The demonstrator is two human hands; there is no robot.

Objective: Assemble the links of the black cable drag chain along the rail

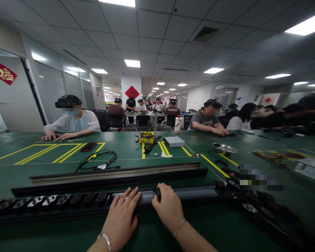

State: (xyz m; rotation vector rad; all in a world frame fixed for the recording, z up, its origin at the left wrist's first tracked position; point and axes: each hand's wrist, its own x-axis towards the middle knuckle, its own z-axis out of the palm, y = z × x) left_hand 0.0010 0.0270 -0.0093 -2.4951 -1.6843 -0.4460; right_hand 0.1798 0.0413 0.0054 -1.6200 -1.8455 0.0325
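Observation:
A long black channel (199, 193) with a grey metallic inside lies across the table in front of me. Along its left stretch sits a row of black outlet modules (63, 200), two of them with lighter faces. My left hand (124, 213) rests over the channel with its fingers stretched out, just right of the last module in the row. Between the thumb and fingers of my right hand (169, 204) is a small black part (158, 193), held at the channel; most of it is hidden by the hand.
Two loose black rails (120, 174) lie beyond the channel. Black parts (267, 213) are heaped at the right. Farther off are a cable (105, 155), a phone (88, 146), a yellow box (147, 137), a metal bowl (224, 148) and a white bottle (177, 124). People sit across the table.

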